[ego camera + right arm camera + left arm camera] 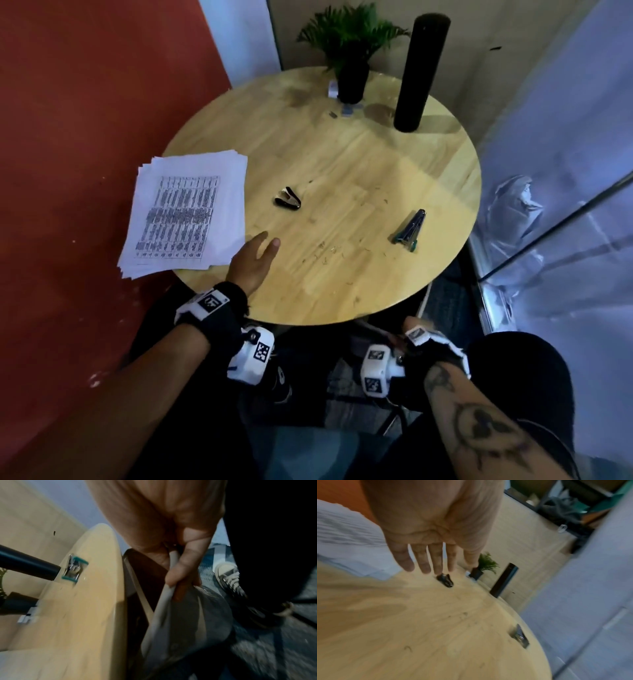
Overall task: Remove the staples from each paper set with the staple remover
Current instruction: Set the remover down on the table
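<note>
A stack of printed paper sets (pixel 186 212) lies on the left side of the round wooden table (pixel 359 164), overhanging its edge. The black staple remover (pixel 288 198) lies on the bare wood to the right of the papers. My left hand (pixel 265 245) hovers open near the papers' lower right corner, fingers straight, holding nothing. In the left wrist view the staple remover (pixel 445 580) lies just beyond the fingers (pixel 421 561). My right hand (pixel 411 327) is below the table's front edge. Its fingers (pixel 181 573) grip a white bar (pixel 164 601) there.
A stapler (pixel 407 228) with green trim lies at the table's right side. Several loose pulled staples (pixel 322 246) are scattered over the middle. A potted plant (pixel 349 78) and a tall black cylinder (pixel 421 75) stand at the back. A red wall borders the left.
</note>
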`<state>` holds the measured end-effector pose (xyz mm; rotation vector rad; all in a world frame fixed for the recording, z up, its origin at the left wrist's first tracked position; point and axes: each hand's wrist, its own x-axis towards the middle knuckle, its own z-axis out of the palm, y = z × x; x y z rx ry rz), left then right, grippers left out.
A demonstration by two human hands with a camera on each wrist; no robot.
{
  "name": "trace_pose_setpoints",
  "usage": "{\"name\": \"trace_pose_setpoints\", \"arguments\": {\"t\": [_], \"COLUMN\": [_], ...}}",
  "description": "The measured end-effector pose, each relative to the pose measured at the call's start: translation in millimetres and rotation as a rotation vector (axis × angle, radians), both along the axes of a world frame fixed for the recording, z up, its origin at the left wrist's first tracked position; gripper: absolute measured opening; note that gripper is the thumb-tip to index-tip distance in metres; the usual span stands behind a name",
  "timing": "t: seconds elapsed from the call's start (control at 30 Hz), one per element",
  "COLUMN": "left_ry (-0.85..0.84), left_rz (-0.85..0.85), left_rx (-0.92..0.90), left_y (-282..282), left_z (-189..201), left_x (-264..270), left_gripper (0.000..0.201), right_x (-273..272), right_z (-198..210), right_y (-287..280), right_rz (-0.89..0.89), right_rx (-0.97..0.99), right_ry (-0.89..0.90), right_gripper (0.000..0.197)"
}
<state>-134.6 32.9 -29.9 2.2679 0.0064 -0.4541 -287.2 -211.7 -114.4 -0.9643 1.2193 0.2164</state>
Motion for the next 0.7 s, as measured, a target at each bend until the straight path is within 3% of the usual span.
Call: {"name": "trace_pose_setpoints", "arguments": {"t": [0.03, 0.2, 0.23, 0.27, 0.3, 0.37, 0.47, 0.53, 0.6, 0.7], "left_ry": [0.022, 0.077, 0.094, 0.11, 0.114, 0.111, 0.109, 0.074, 0.042, 0.099], "left_rz": [-0.016, -0.209, -0.241, -0.272, -0.303, -0.423, -0.601, -0.507, -0.381, -0.39], "left_rx": [0.053, 0.396, 0.422, 0.442, 0.456, 0.447, 0.329, 0.257, 0.245, 0.319], "left_y": [-5, -49, -58, -66, -72, -83, -88, -88, -94, -103], "left_z": [-7, -47, -53, -59, -63, -69, -70, -65, -58, -55], "left_x": [6, 14, 10, 5, -1, -15, -33, -26, -3, 33], "left_gripper": [0.059, 0.073, 0.074, 0.074, 0.074, 0.072, 0.072, 0.074, 0.072, 0.071], "right_x": [0, -2, -3, -11, -13, -13, -8, -8, -11, -13], "right_z": [-4, -11, -6, -4, -5, -5, -12, -11, -17, -19], "right_y": [8, 22, 19, 21, 20, 17, 20, 25, 27, 26], "right_rz": [0.048, -0.117, -0.028, 0.215, 0.345, 0.246, 0.203, -0.03, -0.034, 0.073], "right_rx": [-0.016, -0.066, -0.157, -0.337, -0.388, -0.275, -0.273, -0.146, -0.15, -0.179], "right_ry": [0.02, 0.192, 0.224, 0.294, 0.337, 0.304, 0.242, 0.203, 0.187, 0.192], "right_gripper": [0.047, 0.035, 0.034, 0.038, 0.043, 0.044, 0.043, 0.041, 0.044, 0.041]}}
